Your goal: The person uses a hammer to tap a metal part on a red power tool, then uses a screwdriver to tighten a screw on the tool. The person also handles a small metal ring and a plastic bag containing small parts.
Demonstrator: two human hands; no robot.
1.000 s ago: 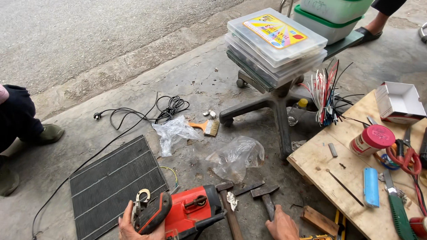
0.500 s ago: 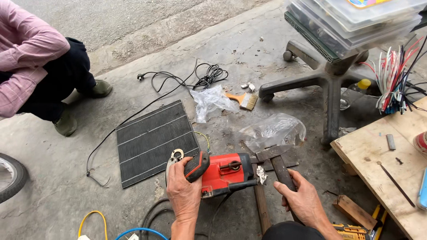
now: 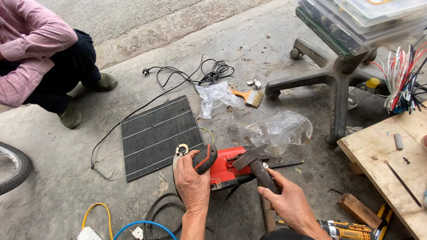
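concrete floor [image 3: 66,186] | left hand [image 3: 192,184] fingers grasping red power tool [image 3: 222,171] | right hand [image 3: 289,204] fingers grasping hammer [image 3: 258,164]

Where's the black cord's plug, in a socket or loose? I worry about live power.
Loose. The black cord's plug lies bare on the concrete floor, no socket around it.

Left hand [image 3: 192,186]: bare, no glove, no ring or watch visible; the forearm below it is uncovered to the bottom edge of the view. Right hand [image 3: 287,205]: bare likewise, knuckles creased, wrist unsleeved. A patch of dark clothing shows at the lower edge beneath the right wrist.
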